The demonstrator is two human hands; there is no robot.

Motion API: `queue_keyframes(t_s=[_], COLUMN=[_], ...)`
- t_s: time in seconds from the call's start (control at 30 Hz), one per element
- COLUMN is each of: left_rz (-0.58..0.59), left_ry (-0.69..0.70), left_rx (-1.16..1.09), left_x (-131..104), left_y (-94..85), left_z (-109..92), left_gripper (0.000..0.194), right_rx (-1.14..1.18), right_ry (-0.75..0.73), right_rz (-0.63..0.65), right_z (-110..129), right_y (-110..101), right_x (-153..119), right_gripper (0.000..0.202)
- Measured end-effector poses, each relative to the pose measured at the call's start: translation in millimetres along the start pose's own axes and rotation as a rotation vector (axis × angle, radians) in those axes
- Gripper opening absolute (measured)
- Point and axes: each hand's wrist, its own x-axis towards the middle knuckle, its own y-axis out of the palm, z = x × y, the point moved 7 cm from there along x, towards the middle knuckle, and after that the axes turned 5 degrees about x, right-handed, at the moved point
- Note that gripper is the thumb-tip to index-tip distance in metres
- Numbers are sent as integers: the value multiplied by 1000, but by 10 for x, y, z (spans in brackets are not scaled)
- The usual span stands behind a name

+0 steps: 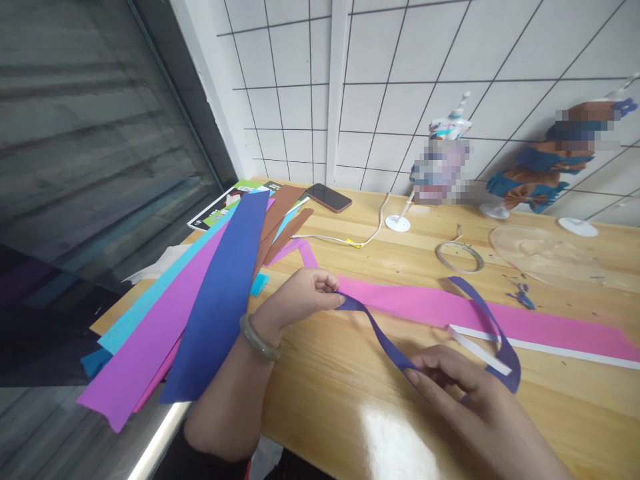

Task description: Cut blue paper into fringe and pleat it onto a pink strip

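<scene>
A narrow dark blue strip (383,339) runs between my two hands. My left hand (320,293), with a bangle on its wrist, pinches one end of it between thumb and fingers. Lower right, my right hand (450,383) pinches the strip farther along, and the rest curls up behind that hand. A long pink strip (435,307) lies on the table behind the blue one. Near the curl rests a folded white strip (480,350). Wide blue (225,293), purple (170,327) and light blue sheets lie to the left of my left forearm.
On the wooden table (320,360) are a phone (329,198), a white cable (373,233), a tape roll (459,257) and blue scraps (524,297). Two small dressed stands (398,223) (495,211) are by the tiled wall. Brown pieces (280,220) lie at the back left.
</scene>
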Motion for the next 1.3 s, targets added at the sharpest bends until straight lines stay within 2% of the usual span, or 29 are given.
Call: queue_keyframes(t_s=[0.13,0.33,0.63,0.8,0.97,1.1,1.3], left_rz=[42,77,38,52,94,138,136], left_ry=[13,29,23,22,-7,3,33], left_rx=[2,-18,-40,-62,-128,-162,-95], left_x=[-26,-47,-43,-34,-59,-76,-74], left_y=[31,42,20,10,19,39,35], left_z=[-45,-94,-59,-39,-50,-73,-85], left_gripper=[15,12,14,16,16,15,17], right_rx=[145,37,-108,-93,-51,24,56], right_ry=[15,-69,-198,-241,-254,-210,-121], right_rz=[42,-49,-113,-86,-66,-47,-97], right_z=[96,363,682,789,836,779,668], right_y=[107,183,298,398,485,522,427], right_x=[153,364,278,243,219,205,216], right_gripper=[32,25,26,27,26,22,30])
